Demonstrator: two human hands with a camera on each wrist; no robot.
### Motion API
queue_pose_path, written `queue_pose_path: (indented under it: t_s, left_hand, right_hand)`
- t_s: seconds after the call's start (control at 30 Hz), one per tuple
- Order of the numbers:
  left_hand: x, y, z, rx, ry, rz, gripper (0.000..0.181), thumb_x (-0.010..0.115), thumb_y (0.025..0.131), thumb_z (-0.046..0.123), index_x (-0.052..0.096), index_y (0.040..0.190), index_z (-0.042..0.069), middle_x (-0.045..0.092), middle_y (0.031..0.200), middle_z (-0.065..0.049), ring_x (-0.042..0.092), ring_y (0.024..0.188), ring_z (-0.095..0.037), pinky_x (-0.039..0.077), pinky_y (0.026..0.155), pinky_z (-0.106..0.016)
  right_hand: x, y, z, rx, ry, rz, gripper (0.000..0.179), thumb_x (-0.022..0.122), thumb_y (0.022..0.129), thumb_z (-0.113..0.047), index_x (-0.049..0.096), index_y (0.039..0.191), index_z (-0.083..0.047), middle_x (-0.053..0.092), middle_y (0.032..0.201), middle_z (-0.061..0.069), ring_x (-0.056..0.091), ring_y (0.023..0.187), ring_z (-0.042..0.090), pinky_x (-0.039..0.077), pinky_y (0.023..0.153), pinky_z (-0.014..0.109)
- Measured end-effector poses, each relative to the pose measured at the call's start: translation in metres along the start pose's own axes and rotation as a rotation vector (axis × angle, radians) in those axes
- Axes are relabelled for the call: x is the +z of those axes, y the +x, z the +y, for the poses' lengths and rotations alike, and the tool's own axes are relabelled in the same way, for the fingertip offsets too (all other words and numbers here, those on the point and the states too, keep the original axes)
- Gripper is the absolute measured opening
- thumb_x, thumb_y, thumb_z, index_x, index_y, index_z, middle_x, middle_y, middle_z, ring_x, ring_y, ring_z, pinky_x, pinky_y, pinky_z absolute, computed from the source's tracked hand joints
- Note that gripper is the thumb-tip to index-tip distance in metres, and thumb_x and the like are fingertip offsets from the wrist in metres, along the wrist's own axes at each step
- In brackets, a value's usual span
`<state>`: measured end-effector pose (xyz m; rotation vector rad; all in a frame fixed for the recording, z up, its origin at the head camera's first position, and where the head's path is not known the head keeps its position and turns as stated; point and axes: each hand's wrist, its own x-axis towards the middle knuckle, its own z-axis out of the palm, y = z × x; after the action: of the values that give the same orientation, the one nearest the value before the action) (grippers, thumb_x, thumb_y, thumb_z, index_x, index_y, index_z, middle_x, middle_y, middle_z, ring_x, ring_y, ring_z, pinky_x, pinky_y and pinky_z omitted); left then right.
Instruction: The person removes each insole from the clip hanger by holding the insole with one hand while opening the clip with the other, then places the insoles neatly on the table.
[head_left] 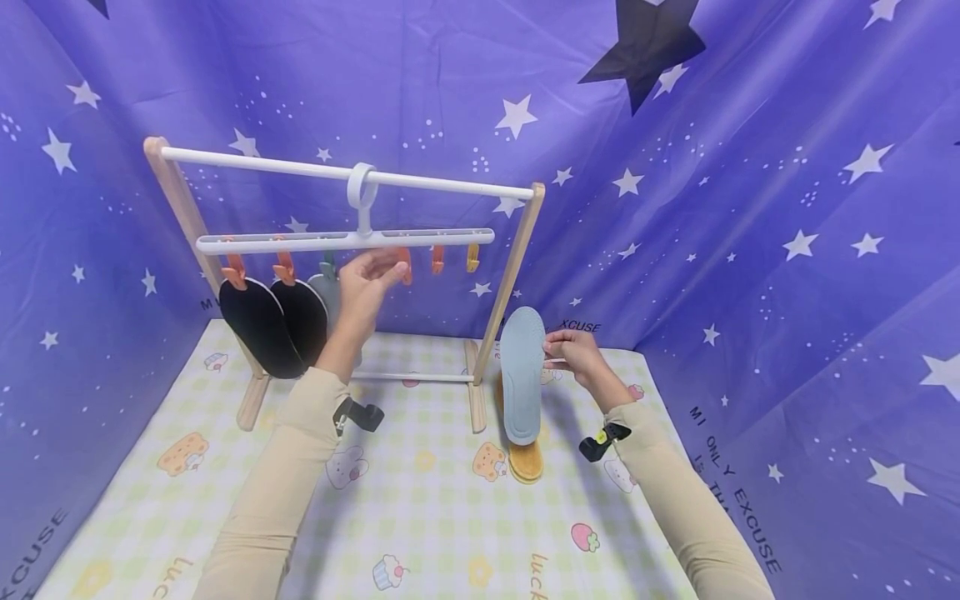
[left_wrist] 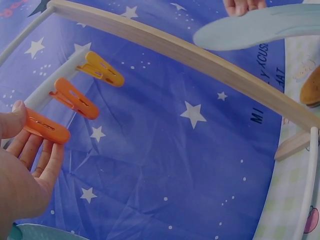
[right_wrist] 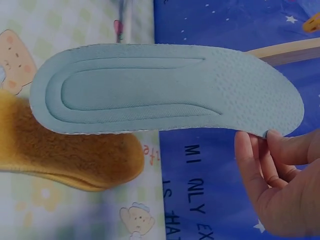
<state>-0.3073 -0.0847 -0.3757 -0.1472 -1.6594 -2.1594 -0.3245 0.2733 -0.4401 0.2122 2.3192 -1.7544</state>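
Observation:
My right hand [head_left: 577,353] pinches a light blue insole [head_left: 522,375] by its edge near the toe end, holding it upright above the table. In the right wrist view, thumb and fingers grip the insole's [right_wrist: 150,90] rim. My left hand [head_left: 365,287] holds an orange clip [left_wrist: 47,126] on the white hanger [head_left: 285,242], thumb on one side and fingers on the other. Another orange clip [left_wrist: 75,98] and a yellow clip [left_wrist: 102,69] hang beside it with nothing in them. Two black insoles [head_left: 258,327] and a light blue insole [head_left: 324,292], partly hidden by my left hand, hang from clips further left.
Brown fuzzy insoles [head_left: 527,462] lie on the checked tablecloth [head_left: 420,517] below the held insole. A rack with a white top bar [head_left: 255,162] and wooden posts [head_left: 510,283] carries the hanger. A purple star-printed curtain [head_left: 750,167] surrounds the table.

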Motion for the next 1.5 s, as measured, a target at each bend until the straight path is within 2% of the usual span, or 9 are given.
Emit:
queue_pose_path:
  t_s: [0.1,0.27,0.5,0.6,0.9,1.03,1.27,1.5]
  left_hand:
    - [0.001,0.000,0.001,-0.005,0.003,0.003,0.032,0.073,0.089,-0.006,0.065,0.118,-0.016,0.071,0.083,0.016,0.068,0.080,-0.002,0.057,0.080,-0.017]
    - [0.002,-0.001,0.002,-0.008,0.010,0.000,0.033,0.073,0.089,-0.006,0.065,0.119,-0.016,0.072,0.083,0.018,0.068,0.081,0.000,0.056,0.080,-0.017]
    - [0.002,-0.002,0.002,-0.008,0.006,-0.002,0.033,0.071,0.089,-0.007,0.065,0.120,-0.015,0.072,0.082,0.019,0.068,0.081,0.000,0.056,0.079,-0.016]
    - [0.002,-0.002,0.002,-0.014,0.008,0.004,0.033,0.072,0.089,-0.006,0.065,0.120,-0.015,0.072,0.083,0.019,0.068,0.081,0.000,0.056,0.080,-0.016]
    - [0.002,-0.003,0.001,-0.017,0.010,0.000,0.034,0.072,0.089,-0.006,0.065,0.121,-0.014,0.071,0.083,0.019,0.068,0.081,0.000,0.056,0.079,-0.016]
    - [0.001,-0.002,0.002,-0.020,0.016,0.003,0.033,0.072,0.089,-0.006,0.065,0.121,-0.014,0.071,0.083,0.018,0.068,0.081,0.000,0.056,0.080,-0.017]
    - [-0.001,0.000,0.001,-0.018,0.012,0.003,0.034,0.072,0.089,-0.005,0.065,0.121,-0.014,0.072,0.083,0.018,0.069,0.082,-0.002,0.057,0.082,-0.019]
    - [-0.001,0.003,-0.001,-0.016,0.016,0.001,0.034,0.072,0.089,-0.005,0.065,0.121,-0.014,0.072,0.083,0.018,0.069,0.083,-0.002,0.057,0.082,-0.019]
  right_hand:
    - [0.000,0.001,0.004,0.025,-0.021,0.006,0.019,0.061,0.097,0.002,0.059,0.114,0.010,0.061,0.082,0.000,0.064,0.071,0.008,0.063,0.071,0.024]
    - [-0.001,0.004,0.013,0.063,-0.040,0.003,0.017,0.060,0.097,0.002,0.060,0.113,0.010,0.063,0.079,-0.001,0.065,0.069,0.009,0.064,0.076,0.030]
    - [0.000,0.010,0.029,0.101,-0.013,-0.010,0.007,0.059,0.096,0.005,0.061,0.103,0.005,0.062,0.073,-0.001,0.063,0.066,0.010,0.063,0.066,0.025]
    - [0.001,0.012,0.036,0.108,-0.015,-0.012,0.006,0.059,0.096,0.006,0.062,0.101,0.005,0.062,0.072,-0.002,0.062,0.065,0.009,0.063,0.066,0.026]
    - [0.004,0.014,0.046,0.125,-0.057,-0.003,0.019,0.062,0.095,0.004,0.061,0.113,0.011,0.063,0.073,-0.001,0.064,0.066,0.009,0.063,0.068,0.027]
    - [0.006,0.014,0.046,0.117,-0.058,-0.013,0.020,0.061,0.095,0.004,0.061,0.114,0.012,0.064,0.074,-0.001,0.064,0.066,0.009,0.064,0.071,0.029]
    - [0.011,0.017,0.046,0.151,-0.090,-0.011,0.019,0.062,0.095,0.004,0.062,0.113,0.010,0.063,0.077,0.000,0.064,0.071,0.012,0.064,0.076,0.032]
    - [0.013,0.018,0.049,0.164,-0.084,-0.022,0.018,0.062,0.096,0.004,0.062,0.113,0.010,0.063,0.072,-0.001,0.064,0.064,0.009,0.065,0.078,0.034]
